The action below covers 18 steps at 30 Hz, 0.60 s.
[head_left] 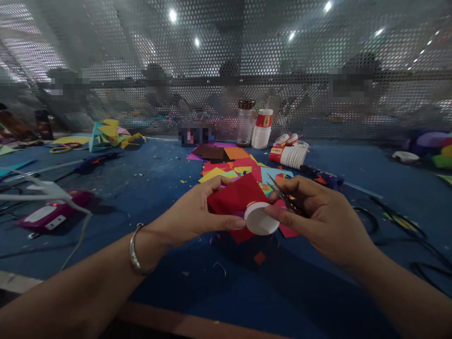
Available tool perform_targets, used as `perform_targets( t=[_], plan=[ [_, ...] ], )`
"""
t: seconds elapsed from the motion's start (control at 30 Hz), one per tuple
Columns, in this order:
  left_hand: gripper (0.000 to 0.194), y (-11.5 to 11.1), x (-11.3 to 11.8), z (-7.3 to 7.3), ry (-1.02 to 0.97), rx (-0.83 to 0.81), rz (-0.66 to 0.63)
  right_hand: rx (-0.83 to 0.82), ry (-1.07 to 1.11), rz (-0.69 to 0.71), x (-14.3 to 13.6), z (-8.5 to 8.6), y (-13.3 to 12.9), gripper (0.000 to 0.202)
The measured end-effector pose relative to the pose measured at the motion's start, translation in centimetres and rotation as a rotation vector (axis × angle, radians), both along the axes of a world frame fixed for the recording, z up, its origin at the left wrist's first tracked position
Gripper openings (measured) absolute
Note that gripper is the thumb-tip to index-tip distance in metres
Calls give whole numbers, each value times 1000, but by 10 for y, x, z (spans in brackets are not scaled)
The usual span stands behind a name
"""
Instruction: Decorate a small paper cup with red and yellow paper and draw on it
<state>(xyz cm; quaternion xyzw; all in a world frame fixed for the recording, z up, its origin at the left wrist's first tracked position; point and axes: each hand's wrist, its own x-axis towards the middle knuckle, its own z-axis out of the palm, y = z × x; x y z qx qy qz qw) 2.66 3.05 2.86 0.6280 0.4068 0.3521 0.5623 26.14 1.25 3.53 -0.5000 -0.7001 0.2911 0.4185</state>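
The white disc (262, 223) is above the counter (165, 292), in front of the red paper (236, 195). The left hand (197, 205) is closed on the paper's edge left of the disc, probably to steady it. The right hand (323, 214) curls its fingers around the scissors (282, 193), right of the disc; its thumb overlaps the disc's edge, a grip that likely leaves both within reach. The left fingertips behind the paper and scissor handles are hidden. Left-thumb contact with the disc cannot be confirmed.
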Motion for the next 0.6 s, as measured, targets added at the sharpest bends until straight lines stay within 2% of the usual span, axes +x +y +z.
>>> perform_targets(
  t=[0.1,0.17,0.27,0.47,0.6],
  plan=[
    [59,0,2,-1,-124,-155,-79,28,24,-57,2,0,1,29],
    [51,1,4,-3,-182,-200,-115,22,56,-71,3,-2,1,30],
    [48,2,9,-8,-232,-233,-130,8,110,-66,3,-4,1,30],
    [41,-4,19,-11,-223,-228,-51,-10,121,-30,-2,-7,2,32],
    [35,-3,17,-13,-181,-206,-26,-39,111,-23,-1,-8,3,30]
  ],
)
